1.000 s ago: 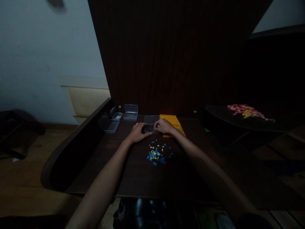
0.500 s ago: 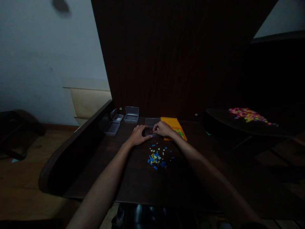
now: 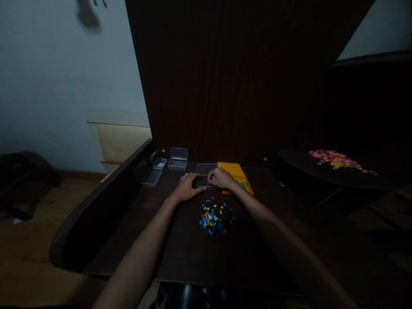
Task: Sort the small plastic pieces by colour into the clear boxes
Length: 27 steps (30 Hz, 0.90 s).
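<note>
My left hand (image 3: pixel 187 187) curves round the left end of a clear plastic box (image 3: pixel 206 168) with its lid raised, the thumb along the near edge and the fingers at the left side. Over the box's inside, my right hand (image 3: pixel 220 177) has its fingers pinched together; whatever they hold is too small and dark to make out. Dark reddish bits (image 3: pixel 202 181) lie in the box, partly hidden by the right hand. Closer to me is a loose pile of small blue, yellow and cream toy bricks (image 3: pixel 210 219) on the dark wooden table (image 3: pixel 189 253).
Right of the box lies an open yellow case (image 3: pixel 230 169) holding green pieces (image 3: pixel 242 183). Several clear boxes, including an open one (image 3: pixel 178 164) and a shallow one (image 3: pixel 151 177), stand back left beside a raised side panel (image 3: pixel 96 214). Pink and yellow pieces (image 3: pixel 337 159) cover part of a dark surface at right.
The whole view has shifted slightly, so things sit a little lower. My left hand stays at the box, and my right hand remains pinched over its inside with barely any movement.
</note>
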Tool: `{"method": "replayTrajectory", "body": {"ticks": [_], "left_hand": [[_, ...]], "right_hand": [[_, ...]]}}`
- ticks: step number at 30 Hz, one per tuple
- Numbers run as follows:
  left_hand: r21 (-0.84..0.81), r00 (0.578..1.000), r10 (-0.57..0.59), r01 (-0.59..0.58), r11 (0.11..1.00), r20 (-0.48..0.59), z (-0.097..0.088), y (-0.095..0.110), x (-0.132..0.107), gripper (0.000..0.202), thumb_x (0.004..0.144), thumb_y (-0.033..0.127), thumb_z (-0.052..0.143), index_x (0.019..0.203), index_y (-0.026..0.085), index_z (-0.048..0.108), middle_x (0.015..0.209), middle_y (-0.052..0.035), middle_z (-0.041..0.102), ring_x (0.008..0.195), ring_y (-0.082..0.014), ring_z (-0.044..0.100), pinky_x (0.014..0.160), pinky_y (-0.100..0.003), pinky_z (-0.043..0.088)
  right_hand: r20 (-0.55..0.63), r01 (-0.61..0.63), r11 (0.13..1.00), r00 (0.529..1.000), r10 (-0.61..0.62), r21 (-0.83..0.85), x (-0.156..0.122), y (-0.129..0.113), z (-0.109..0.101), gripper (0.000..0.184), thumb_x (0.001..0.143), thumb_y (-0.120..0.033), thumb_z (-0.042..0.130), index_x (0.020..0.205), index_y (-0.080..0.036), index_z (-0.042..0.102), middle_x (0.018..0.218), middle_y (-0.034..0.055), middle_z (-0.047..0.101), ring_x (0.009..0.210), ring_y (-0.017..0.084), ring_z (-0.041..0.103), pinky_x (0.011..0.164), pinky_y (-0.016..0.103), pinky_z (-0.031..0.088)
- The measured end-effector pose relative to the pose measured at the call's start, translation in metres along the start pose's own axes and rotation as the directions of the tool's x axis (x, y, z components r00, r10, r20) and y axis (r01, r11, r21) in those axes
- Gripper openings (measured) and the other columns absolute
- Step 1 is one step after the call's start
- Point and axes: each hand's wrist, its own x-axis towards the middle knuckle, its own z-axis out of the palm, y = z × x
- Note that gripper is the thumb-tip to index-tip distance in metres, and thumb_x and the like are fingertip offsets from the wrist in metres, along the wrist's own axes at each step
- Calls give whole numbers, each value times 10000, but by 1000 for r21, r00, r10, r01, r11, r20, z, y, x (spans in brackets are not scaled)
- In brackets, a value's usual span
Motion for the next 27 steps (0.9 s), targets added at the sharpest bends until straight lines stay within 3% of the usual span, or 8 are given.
{"method": "replayTrajectory", "body": {"ticks": [6,21,27], "left_hand": [[1,1000,5,-5,1000,0,1,-2,1,530,799,478,695,1243,221,561,1216,-83,603,1176,-309,511,1051,-484,378],[-13,1000,14,-14,1000,-4,1,-3,0,520,802,481,694,1230,214,568,1205,-86,609,1170,-302,515,1037,-472,396],[-2,1000,7,-7,1000,-9,2,-4,1,538,797,503,692,1235,218,567,1223,-90,601,1176,-302,515,1045,-476,390]], "right_hand": [[-16,-5,1000,1000,5,-2,2,2,1,110,789,-144,711,865,-204,763,766,-4,671,735,146,607,549,202,322],[34,58,971,997,-67,231,5,10,-1,116,697,-63,735,765,-146,780,569,-41,587,553,96,493,523,184,308],[-18,81,970,997,-79,229,-3,12,-7,106,729,-90,725,794,-152,781,570,-44,551,566,101,481,536,191,305]]}}
